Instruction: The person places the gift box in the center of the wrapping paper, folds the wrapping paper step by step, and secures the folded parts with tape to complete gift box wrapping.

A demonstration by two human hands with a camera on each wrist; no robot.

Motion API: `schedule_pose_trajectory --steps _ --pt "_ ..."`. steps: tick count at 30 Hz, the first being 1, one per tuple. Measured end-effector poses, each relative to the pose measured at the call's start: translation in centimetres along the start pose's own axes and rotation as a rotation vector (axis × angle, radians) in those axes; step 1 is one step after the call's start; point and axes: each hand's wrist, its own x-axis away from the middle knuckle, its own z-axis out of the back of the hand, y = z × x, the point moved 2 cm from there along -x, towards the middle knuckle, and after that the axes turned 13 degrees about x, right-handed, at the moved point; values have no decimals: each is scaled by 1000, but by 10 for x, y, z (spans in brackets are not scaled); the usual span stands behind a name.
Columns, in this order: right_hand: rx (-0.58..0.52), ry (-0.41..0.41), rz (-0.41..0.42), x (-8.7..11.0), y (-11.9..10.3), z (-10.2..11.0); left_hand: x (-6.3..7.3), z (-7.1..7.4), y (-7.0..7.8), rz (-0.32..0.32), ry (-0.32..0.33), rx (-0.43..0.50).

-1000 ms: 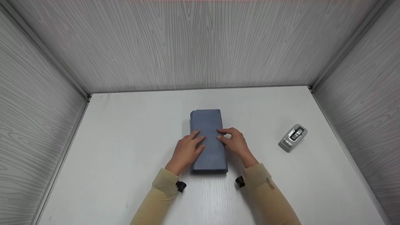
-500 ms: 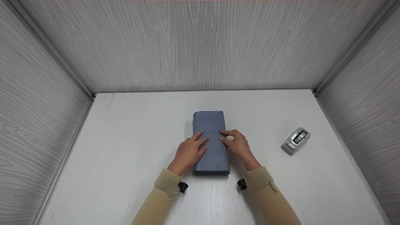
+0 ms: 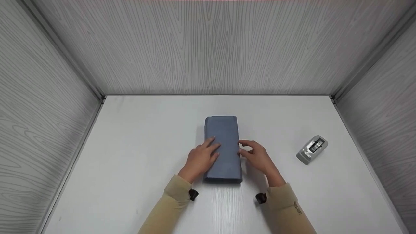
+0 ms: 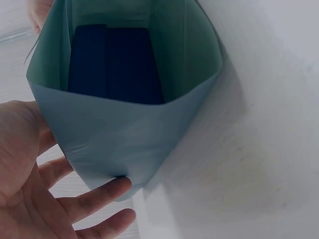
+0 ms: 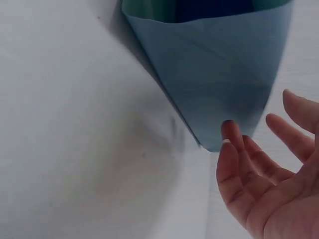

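Note:
A blue-grey sheet of wrapping paper (image 3: pixel 222 130) lies folded into a long sleeve, lengthwise across the middle of the table. Through its open end, the left wrist view shows a dark blue box (image 4: pixel 124 64) inside. My left hand (image 3: pixel 199 160) rests on the sleeve's left side with fingers spread over the top. Beside the right long edge is my right hand (image 3: pixel 260 159), thumb and forefinger apart at that edge. In the right wrist view its fingers are loosely bent and grip nothing; whether a fingertip touches the paper is unclear.
A small grey device (image 3: pixel 312 149) with a dark window, possibly a tape dispenser, lies on the right of the white table (image 3: pixel 146 136). Grey wood-grain panels (image 3: pixel 214 48) stand at the back and both sides.
My right hand has drawn back rightward, from the top of the paper to its right edge. The left hand keeps its place on the paper. The head view has shifted slightly.

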Motion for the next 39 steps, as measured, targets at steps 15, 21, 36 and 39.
schedule_pose_trajectory --steps 15,21,36,39 --pt "-104 282 -399 78 76 82 1 -2 0 -17 19 20" --pt "-108 461 -582 97 97 106 0 -3 -1 -27 4 -6" --pt "-163 422 -734 87 126 117 1 -1 -2 -1 -11 18" --pt "-174 394 -737 81 127 117 2 -1 -2 2 -7 21"
